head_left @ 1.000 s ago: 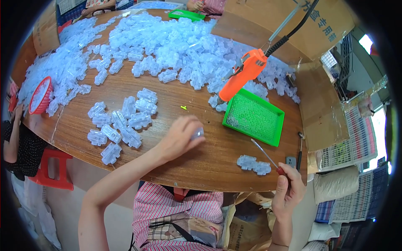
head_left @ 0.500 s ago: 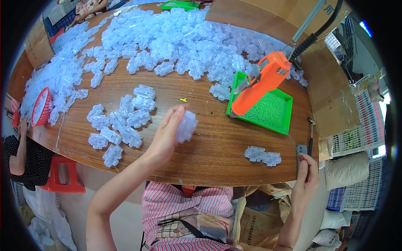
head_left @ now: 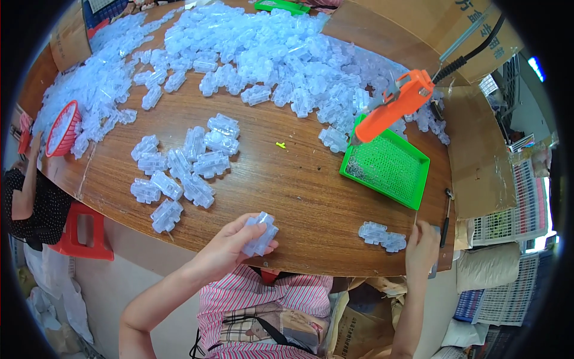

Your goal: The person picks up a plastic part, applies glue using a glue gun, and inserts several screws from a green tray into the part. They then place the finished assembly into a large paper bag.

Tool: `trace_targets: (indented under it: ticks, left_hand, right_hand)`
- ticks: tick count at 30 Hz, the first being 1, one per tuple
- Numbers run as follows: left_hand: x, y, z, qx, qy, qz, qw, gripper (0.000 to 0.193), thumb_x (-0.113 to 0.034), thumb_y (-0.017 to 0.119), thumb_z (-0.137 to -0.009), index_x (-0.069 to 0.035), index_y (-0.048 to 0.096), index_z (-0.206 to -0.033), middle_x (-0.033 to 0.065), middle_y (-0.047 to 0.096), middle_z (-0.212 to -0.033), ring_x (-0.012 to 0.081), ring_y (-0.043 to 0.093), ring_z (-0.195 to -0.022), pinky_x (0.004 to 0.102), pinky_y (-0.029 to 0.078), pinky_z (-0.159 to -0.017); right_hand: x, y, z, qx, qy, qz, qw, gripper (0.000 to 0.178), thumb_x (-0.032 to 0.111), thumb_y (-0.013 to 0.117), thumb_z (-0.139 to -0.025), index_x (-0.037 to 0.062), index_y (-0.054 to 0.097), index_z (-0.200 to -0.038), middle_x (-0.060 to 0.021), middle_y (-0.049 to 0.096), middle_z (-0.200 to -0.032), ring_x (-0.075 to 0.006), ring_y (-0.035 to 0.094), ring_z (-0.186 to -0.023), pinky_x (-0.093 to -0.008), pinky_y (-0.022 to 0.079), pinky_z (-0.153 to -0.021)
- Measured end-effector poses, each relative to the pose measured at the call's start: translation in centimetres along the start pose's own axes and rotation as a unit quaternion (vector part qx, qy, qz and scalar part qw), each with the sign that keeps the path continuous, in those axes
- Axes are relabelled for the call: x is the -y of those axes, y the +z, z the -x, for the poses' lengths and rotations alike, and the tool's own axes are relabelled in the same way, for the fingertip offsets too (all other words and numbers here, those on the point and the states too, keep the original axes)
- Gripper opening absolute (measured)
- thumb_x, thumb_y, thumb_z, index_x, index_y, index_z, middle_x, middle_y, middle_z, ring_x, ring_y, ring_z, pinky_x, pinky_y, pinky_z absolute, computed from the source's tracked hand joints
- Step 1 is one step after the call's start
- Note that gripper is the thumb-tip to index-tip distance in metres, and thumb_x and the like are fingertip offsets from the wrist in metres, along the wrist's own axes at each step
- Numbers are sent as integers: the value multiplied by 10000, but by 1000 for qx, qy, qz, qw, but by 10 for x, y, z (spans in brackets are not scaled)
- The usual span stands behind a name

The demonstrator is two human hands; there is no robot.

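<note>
OK, clear pc (head_left: 260, 236), in L hand (head_left: 227, 246)

On the left edge of your bench (head_left: 299, 185), a red basket (head_left: 74, 133) is sitting. Beyond this edge you are seeing a co-worker in dark dotted clothing (head_left: 45, 206), and below the near left corner a red stool (head_left: 71, 230) is standing. A small yellow piece (head_left: 281, 145) is lying around the middle of the bench. Near the right edge, a thin black tool (head_left: 445, 224) is resting. Along this same side a cardboard panel (head_left: 478, 143) is rising; outside it, a pale sack (head_left: 489, 267) is lying near white crates (head_left: 519, 200).
</note>
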State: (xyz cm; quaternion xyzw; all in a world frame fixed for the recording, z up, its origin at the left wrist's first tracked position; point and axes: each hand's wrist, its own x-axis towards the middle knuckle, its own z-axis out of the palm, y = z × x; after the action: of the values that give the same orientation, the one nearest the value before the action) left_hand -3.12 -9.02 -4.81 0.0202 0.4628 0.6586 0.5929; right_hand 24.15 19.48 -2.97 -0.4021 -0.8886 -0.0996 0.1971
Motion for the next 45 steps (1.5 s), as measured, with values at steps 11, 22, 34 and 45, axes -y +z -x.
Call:
trace_targets:
  ticks: [11,22,34,45]
  left_hand:
    - [3,3,-7,-98,275,-578,762,298,-230,602,-915,-72,560,-1164,177,564,-1029,360,600,-898,406,510,-782]
    - [5,-11,-22,-142,395,-657,627,383,-338,692,-816,-51,605,-1054,121,593,-974,318,542,-935,410,477,-810]
    - [25,-26,-23,-55,395,-559,727,475,-167,789,-727,-41,563,-1125,141,554,-1147,335,548,-1084,415,473,-905]
    - [27,-26,-25,-66,417,-542,726,366,-117,751,-748,-26,600,-1069,133,595,-1087,312,581,-1025,398,494,-860]
  right_hand:
    - [186,47,-52,193,-246,-328,891,65,61,651,-819,34,594,-838,-126,571,-841,-317,523,-842,-406,444,-780]
    - [210,55,-52,168,-340,-104,920,96,105,605,-822,16,574,-837,-129,580,-851,-305,574,-839,-419,457,-736]
    - [195,47,-27,416,-61,-629,654,41,55,646,-877,35,618,-900,-1,491,-1019,-47,487,-832,-201,418,-719]
    - [193,53,-23,465,-13,-665,584,93,-16,647,-867,-21,617,-955,-59,447,-1152,-79,526,-965,-223,467,-865]
